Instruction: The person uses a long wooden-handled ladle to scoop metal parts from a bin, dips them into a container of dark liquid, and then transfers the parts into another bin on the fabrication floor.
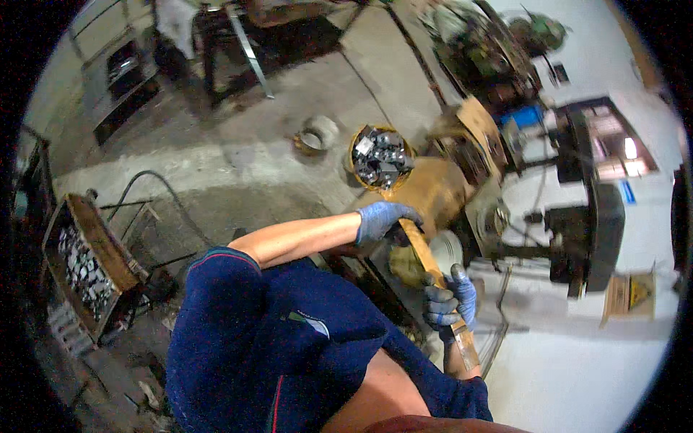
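Beside the yellow-brown metal machine point(433, 189), the person grips a long, flat wooden-coloured bar point(433, 268) with both gloved hands. The left hand point(381, 219), in a blue work glove, is curled shut around the upper end of the bar, close against the machine body. The right hand point(451, 298), in a blue and grey glove, is closed around the bar lower down, with the bar's worn end sticking out below its fist. The bar slants from upper left to lower right between the two hands. Just beyond the left hand stands a round yellow-rimmed bucket point(380, 158) full of small shiny metal pieces. Far to the left sits a rusty rectangular crate point(97, 245) holding similar metal pieces.
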Action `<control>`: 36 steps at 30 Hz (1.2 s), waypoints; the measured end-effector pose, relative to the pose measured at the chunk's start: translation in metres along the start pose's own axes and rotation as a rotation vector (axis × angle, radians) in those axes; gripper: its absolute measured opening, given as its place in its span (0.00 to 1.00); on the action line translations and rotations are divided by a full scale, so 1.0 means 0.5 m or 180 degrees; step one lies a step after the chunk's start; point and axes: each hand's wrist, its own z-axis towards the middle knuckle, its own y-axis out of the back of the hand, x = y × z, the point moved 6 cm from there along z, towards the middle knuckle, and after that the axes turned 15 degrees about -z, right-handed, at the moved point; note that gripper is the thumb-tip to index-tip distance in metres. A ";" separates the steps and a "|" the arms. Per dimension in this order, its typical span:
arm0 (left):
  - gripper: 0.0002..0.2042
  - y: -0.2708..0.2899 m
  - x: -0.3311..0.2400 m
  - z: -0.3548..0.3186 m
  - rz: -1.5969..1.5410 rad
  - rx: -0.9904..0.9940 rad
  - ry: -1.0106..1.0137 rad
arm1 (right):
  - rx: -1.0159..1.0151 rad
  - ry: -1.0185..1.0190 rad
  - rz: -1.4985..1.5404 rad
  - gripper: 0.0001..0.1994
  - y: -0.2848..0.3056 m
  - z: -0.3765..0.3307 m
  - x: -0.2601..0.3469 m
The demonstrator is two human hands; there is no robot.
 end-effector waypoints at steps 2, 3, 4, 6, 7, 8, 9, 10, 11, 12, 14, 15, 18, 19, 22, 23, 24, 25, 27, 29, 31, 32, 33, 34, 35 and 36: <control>0.11 0.076 -0.066 -0.078 -0.0513 -0.0581 -0.0092 | 0.0168 -0.0504 -0.0029 0.20 -0.048 0.103 -0.003; 0.10 0.133 -0.095 -0.107 -0.0665 -0.0728 -0.0481 | 0.0379 -0.0798 -0.0294 0.19 -0.085 0.161 -0.002; 0.11 0.188 -0.125 -0.141 -0.0454 -0.0612 -0.0715 | 0.0185 -0.0788 -0.0469 0.19 -0.106 0.217 0.001; 0.12 0.255 -0.184 -0.206 -0.1228 -0.0495 -0.0857 | 0.0057 -0.0910 -0.0535 0.18 -0.161 0.314 0.000; 0.12 0.287 -0.203 -0.245 -0.1368 -0.0921 -0.0977 | 0.0267 -0.1126 -0.0357 0.18 -0.180 0.357 -0.005; 0.12 0.330 -0.222 -0.270 -0.1485 -0.1070 -0.1157 | 0.0353 -0.1207 -0.0443 0.19 -0.211 0.402 -0.011; 0.13 0.360 -0.247 -0.297 -0.1603 -0.1213 -0.1314 | 0.0433 -0.1274 -0.0510 0.20 -0.239 0.444 -0.015; 0.13 0.390 -0.272 -0.324 -0.1537 -0.1333 -0.1455 | 0.0653 -0.1451 -0.0610 0.18 -0.274 0.486 -0.018; 0.13 0.418 -0.302 -0.346 -0.1571 -0.1366 -0.1669 | 0.0573 -0.1557 -0.0690 0.18 -0.291 0.528 -0.010; 0.14 0.450 -0.322 -0.369 -0.1608 -0.1410 -0.1859 | 0.0485 -0.1658 -0.0747 0.18 -0.301 0.564 -0.010; 0.14 0.475 -0.375 -0.422 -0.1700 -0.1474 -0.2134 | 0.0488 -0.2002 -0.0565 0.17 -0.322 0.641 -0.006; 0.14 0.503 -0.408 -0.456 -0.1805 -0.1475 -0.2126 | 0.0547 -0.2132 -0.0667 0.17 -0.343 0.676 -0.007; 0.15 0.538 -0.451 -0.538 -0.1527 -0.1833 -0.2532 | 0.0744 -0.2506 -0.0790 0.17 -0.399 0.775 -0.018; 0.15 0.576 -0.462 -0.566 -0.1537 -0.1870 -0.2594 | 0.0716 -0.2502 -0.0878 0.17 -0.422 0.806 -0.023; 0.16 0.651 -0.507 -0.630 -0.1820 -0.1988 -0.2836 | 0.0581 -0.2502 -0.1156 0.16 -0.516 0.896 -0.042; 0.16 0.679 -0.527 -0.658 -0.1928 -0.2045 -0.2929 | 0.0622 -0.2613 -0.1119 0.15 -0.542 0.932 -0.050; 0.15 0.710 -0.549 -0.681 -0.1979 -0.1882 -0.3018 | 0.0663 -0.2723 -0.1077 0.15 -0.566 0.972 -0.061; 0.15 0.745 -0.565 -0.717 -0.1903 -0.2092 -0.2988 | 0.0704 -0.2833 -0.1032 0.15 -0.591 1.013 -0.074; 0.15 0.803 -0.606 -0.800 -0.1723 -0.2473 -0.2903 | 0.0588 -0.2845 -0.1073 0.15 -0.635 1.108 -0.105; 0.17 0.851 -0.631 -0.925 -0.1342 -0.2876 -0.3034 | 0.0491 -0.2799 -0.1085 0.15 -0.691 1.205 -0.144; 0.18 0.924 -0.627 -1.072 -0.1210 -0.3106 -0.3241 | 0.0509 -0.2827 -0.0996 0.15 -0.762 1.281 -0.191; 0.17 0.949 -0.623 -1.152 -0.1376 -0.3182 -0.3560 | 0.0503 -0.2745 -0.1084 0.15 -0.791 1.326 -0.203; 0.16 0.962 -0.609 -1.224 -0.1486 -0.3337 -0.3770 | 0.0494 -0.2677 -0.1187 0.15 -0.824 1.366 -0.213; 0.16 0.926 -0.610 -1.297 -0.1601 -0.3553 -0.3803 | 0.0388 -0.2824 -0.1028 0.15 -0.858 1.396 -0.219; 0.14 0.928 -0.590 -1.364 -0.1678 -0.3831 -0.3551 | 0.0406 -0.2762 -0.1113 0.16 -0.896 1.432 -0.225; 0.13 0.961 -0.562 -1.420 -0.1642 -0.3803 -0.3907 | 0.0426 -0.2711 -0.1206 0.16 -0.934 1.473 -0.232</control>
